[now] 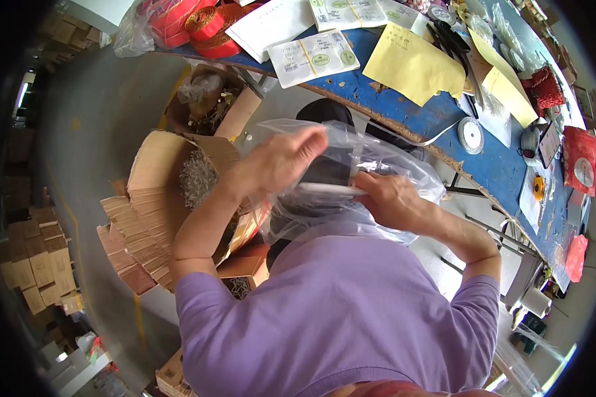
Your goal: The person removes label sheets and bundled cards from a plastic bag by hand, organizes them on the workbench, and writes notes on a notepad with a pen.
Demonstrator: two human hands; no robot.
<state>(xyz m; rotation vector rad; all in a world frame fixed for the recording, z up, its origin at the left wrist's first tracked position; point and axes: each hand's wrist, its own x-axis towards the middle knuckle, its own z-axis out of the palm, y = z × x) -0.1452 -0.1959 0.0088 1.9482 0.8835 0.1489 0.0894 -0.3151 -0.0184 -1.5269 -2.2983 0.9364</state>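
Note:
A large clear plastic bag (414, 173) lies spread over my lap, crumpled and see-through. My right hand (392, 202) is closed at the bag, gripping a narrow white strip-like piece (331, 189) that points toward my left side. Whether that piece is separate or a folded part of the plastic, I cannot tell. Above the bag's left part is my left hand (281, 159), its fingers bent and smeared by motion. What the left fingers hold, if anything, is unclear.
A blue worktable (404, 122) runs ahead and right, bearing yellow paper (414, 63), label stacks (313, 58), a white ribbon spool (471, 135) and red ribbon rolls (212, 30). Left of me stand an open torn carton (155, 165) and another box (235, 112) with small parts.

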